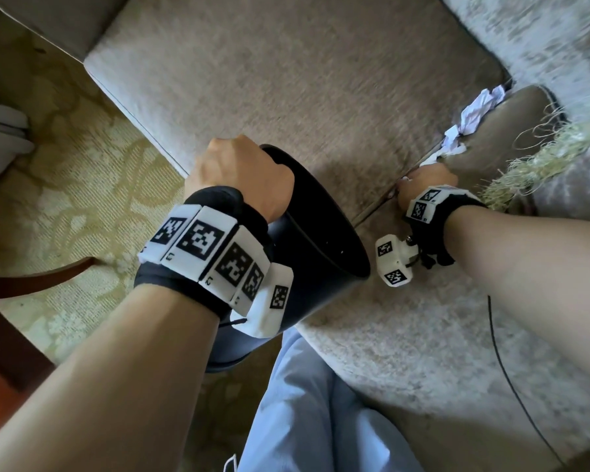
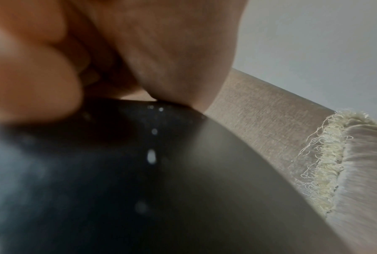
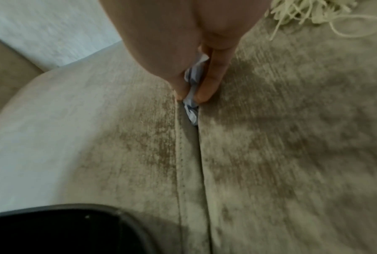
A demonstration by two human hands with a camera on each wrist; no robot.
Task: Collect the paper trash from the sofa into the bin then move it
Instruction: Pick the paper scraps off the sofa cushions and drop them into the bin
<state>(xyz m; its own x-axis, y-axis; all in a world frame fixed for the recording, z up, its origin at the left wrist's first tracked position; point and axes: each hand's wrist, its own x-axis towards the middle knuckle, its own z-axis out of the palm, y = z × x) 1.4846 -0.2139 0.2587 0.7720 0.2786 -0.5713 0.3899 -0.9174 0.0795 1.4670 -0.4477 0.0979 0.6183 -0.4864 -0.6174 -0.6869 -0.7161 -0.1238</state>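
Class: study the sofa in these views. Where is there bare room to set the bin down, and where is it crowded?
Free: the broad seat cushion beyond the black bin, left of the seam. Crowded: the seam gap, where the right hand pinches a paper scrap, with crumpled paper beyond it beside the fringed cushion. The left hand grips the bin's rim.

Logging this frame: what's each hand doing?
Left hand: closed on the black bin rim.
Right hand: pinching crumpled paper from the sofa gap.

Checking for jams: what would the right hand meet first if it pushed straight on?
The right hand pinches paper wedged in the seam between cushions; going on, it would probably press into that seam.
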